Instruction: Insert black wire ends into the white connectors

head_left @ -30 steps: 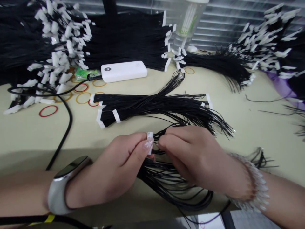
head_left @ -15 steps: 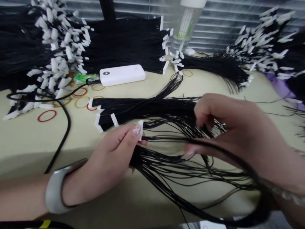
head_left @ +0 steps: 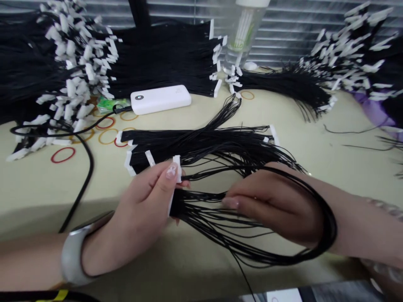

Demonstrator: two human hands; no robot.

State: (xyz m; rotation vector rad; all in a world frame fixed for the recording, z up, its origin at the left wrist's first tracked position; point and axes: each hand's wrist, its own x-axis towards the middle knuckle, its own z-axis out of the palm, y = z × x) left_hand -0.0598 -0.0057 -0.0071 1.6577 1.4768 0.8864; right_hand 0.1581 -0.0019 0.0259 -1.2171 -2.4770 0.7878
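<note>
My left hand (head_left: 143, 209) is closed on a white connector (head_left: 176, 167) with thin black wires running right from it; more connector ends are tucked under its fingers. My right hand (head_left: 273, 203) pinches those black wires (head_left: 214, 218) a little to the right of the connector, fingers pointing left. The wires loop round my right wrist in a wide arc (head_left: 327, 226). Just behind both hands lies a flat pile of finished black wire harnesses (head_left: 201, 140) with white connectors at its left end.
Large heaps of black harnesses with white connectors fill the back left (head_left: 63, 67), back middle (head_left: 163, 54) and back right (head_left: 346, 63). A white power bank (head_left: 160, 99) with a black cable (head_left: 85, 167), coloured rubber bands (head_left: 63, 154) and a clear bottle (head_left: 244, 29) sit on the beige table (head_left: 330, 147).
My right hand let go near the connector, swept right along the wires, then came back left and pinched the bundle. My left hand shifted slightly left with the connector.
</note>
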